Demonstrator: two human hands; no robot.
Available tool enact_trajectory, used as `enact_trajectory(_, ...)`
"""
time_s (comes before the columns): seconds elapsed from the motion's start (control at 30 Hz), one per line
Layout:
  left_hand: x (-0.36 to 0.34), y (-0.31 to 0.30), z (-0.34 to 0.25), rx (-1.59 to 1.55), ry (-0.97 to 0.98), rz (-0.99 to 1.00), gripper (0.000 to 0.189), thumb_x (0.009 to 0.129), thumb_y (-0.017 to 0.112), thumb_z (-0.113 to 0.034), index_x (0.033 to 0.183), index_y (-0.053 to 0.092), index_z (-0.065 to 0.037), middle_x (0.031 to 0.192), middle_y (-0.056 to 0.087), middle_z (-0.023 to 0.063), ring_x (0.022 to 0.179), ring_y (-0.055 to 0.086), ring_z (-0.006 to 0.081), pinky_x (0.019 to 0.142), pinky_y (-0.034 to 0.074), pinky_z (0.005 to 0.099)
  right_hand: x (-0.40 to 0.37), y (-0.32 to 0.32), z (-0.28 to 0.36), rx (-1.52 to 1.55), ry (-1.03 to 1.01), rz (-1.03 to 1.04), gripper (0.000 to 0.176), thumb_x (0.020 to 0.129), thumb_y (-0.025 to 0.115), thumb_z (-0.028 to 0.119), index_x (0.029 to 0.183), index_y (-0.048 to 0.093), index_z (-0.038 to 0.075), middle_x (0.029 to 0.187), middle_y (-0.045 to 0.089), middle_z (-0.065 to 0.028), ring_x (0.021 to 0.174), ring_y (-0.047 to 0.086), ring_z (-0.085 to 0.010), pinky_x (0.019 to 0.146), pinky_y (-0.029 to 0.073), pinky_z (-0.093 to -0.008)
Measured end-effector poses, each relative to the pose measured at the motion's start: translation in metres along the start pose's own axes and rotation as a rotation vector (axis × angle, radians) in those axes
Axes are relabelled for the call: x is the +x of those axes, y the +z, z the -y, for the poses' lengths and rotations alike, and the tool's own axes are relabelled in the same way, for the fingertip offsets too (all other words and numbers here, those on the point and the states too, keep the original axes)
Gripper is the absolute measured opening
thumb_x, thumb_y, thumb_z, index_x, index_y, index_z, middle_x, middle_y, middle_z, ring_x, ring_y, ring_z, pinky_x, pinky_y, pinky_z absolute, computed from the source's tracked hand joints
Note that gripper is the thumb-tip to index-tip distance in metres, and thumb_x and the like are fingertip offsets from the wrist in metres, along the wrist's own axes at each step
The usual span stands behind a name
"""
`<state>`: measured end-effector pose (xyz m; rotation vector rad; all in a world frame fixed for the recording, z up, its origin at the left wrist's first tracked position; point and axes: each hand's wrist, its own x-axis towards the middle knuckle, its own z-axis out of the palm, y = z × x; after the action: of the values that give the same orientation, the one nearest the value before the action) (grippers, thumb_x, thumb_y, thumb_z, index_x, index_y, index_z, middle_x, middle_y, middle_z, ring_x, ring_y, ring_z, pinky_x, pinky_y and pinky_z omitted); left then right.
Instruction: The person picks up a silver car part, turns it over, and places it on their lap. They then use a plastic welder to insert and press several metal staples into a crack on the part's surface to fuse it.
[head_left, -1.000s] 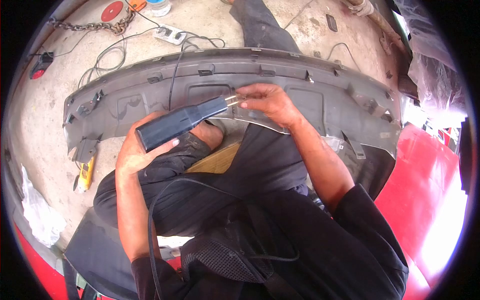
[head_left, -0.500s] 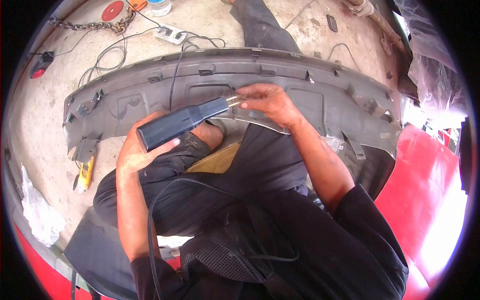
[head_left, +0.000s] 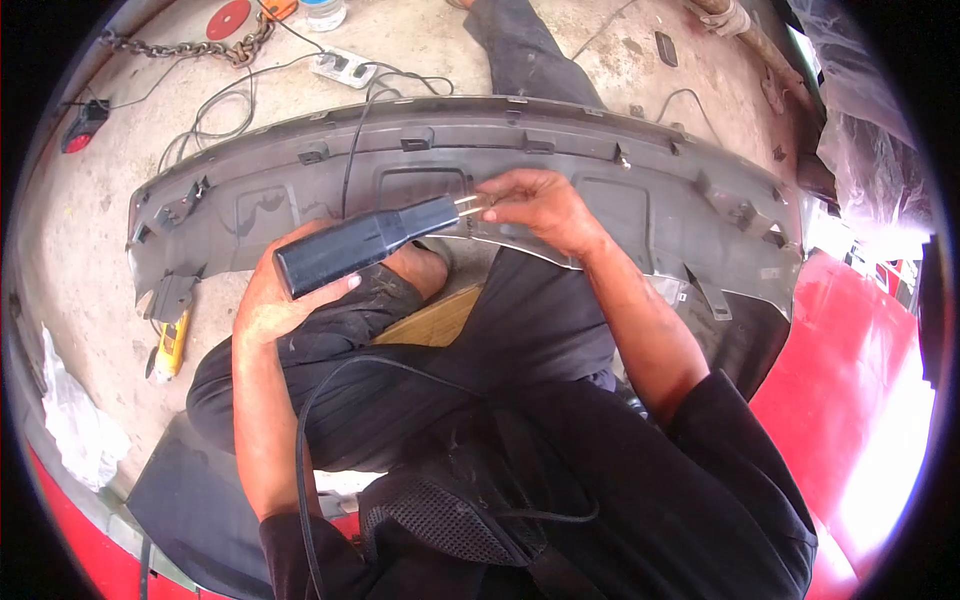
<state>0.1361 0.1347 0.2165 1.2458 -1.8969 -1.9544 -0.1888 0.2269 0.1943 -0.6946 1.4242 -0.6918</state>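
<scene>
My left hand (head_left: 268,300) is wrapped around a black hot stapler (head_left: 360,245), its thumb along the near side of the body. Two bare metal prongs stick out of the tool's narrow end, pointing right. At the prong tips, my right hand (head_left: 548,210) has its thumb and fingers bent toward each other. Whatever small piece lies between those fingertips is too small to make out. Beneath both hands lies a dark grey car bumper (head_left: 560,145), inner face up, reaching across the floor in front of my legs.
A yellow-bodied tool (head_left: 172,345) rests on the floor at left, near a white plastic bag (head_left: 82,420). Beyond the bumper are a power strip (head_left: 345,68) with cords, a chain (head_left: 190,50) and a red disc (head_left: 228,19). Another person's leg (head_left: 530,60) extends behind it. A red panel (head_left: 830,380) stands right.
Hardly anything differs. The view has shifted very slightly, while both hands and the hot stapler keep nearly the same position.
</scene>
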Motion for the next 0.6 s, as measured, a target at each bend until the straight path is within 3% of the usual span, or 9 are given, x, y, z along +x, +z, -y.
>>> enact_trajectory(0.33, -0.0015, -0.0064, 0.0003, -0.061, -0.056, 0.041, 0.045, 0.072, 0.082, -0.016, 0.11, 0.065, 0.0, 0.1, 0.068, 0.0108, 0.095, 0.064, 0.0182, 0.089, 0.048, 0.0315, -0.0001, 0.0018, -0.0001, -0.047, 0.011, 0.038, 0.033, 0.081, 0.075, -0.001, 0.113, 0.065, -0.007, 0.1, 0.071, -0.0123, 0.093, 0.067, -0.0158, 0.083, 0.054, -0.0277)
enact_trajectory(0.6, -0.0014, -0.0046, 0.0082, -0.06, 0.006, 0.039, 0.046, 0.071, 0.083, -0.015, 0.11, 0.065, 0.0, 0.098, 0.069, 0.0091, 0.094, 0.063, 0.0168, 0.088, 0.048, 0.0305, -0.0002, 0.0002, -0.0018, 0.045, 0.026, 0.079, 0.033, 0.083, 0.072, -0.003, 0.115, 0.063, -0.009, 0.103, 0.071, -0.014, 0.094, 0.067, -0.0169, 0.087, 0.054, -0.028)
